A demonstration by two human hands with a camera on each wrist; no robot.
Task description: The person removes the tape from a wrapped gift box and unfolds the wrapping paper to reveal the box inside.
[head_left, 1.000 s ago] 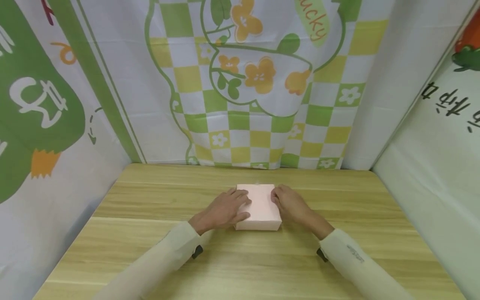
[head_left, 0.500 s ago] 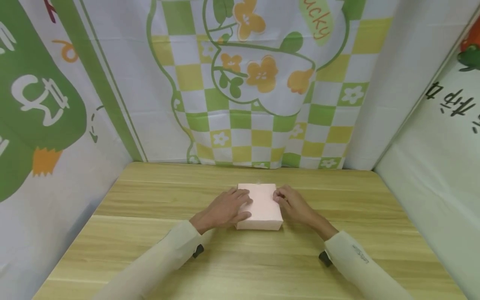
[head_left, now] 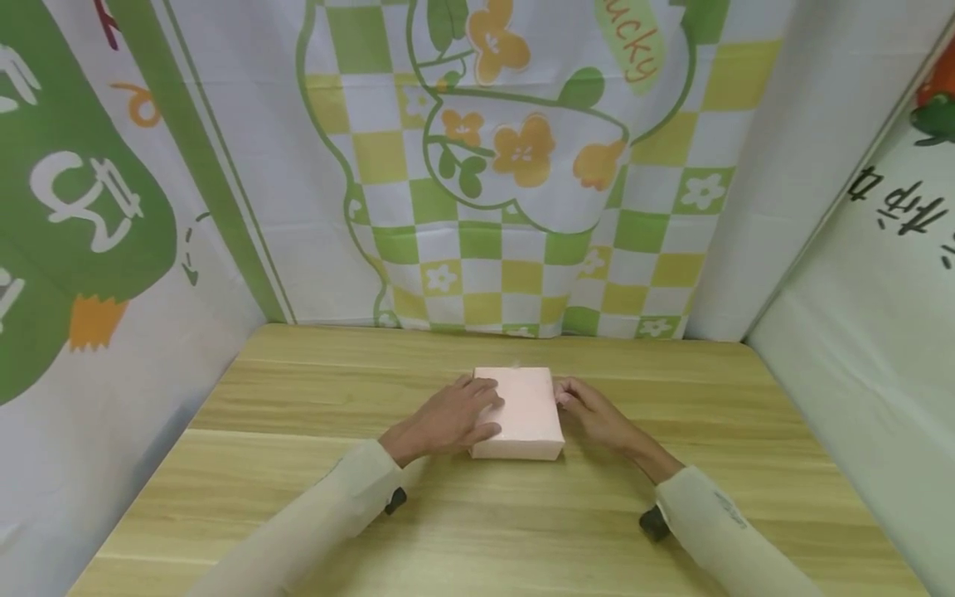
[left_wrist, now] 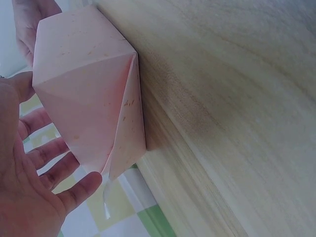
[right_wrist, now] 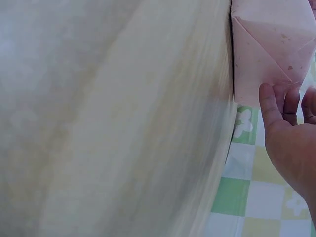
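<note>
A box wrapped in pink paper [head_left: 524, 406] lies on the wooden table. My left hand [head_left: 451, 414] rests on its left part, fingers spread over the top, thumb near the front. The left wrist view shows the folded paper end [left_wrist: 121, 126] on that side, with a clear strip that looks like tape [left_wrist: 106, 197] hanging from its tip. At the opposite side, the fingers of my right hand [head_left: 593, 414] are bent and touch the folded end [right_wrist: 266, 59]. A bit of shiny clear film shows by those fingertips; whether they pinch it is hidden.
Bare wooden tabletop [head_left: 336, 531] surrounds the box. Behind the table hangs a green and yellow checkered cloth [head_left: 501, 274]. Printed white cloths stand at the left [head_left: 216, 373] and right [head_left: 858, 348]. A dark wrist device [head_left: 654, 524] sits below the right sleeve.
My right hand has slid from the top right edge of the box outward and slightly down to its right side. The left hand and the box have stayed in place.
</note>
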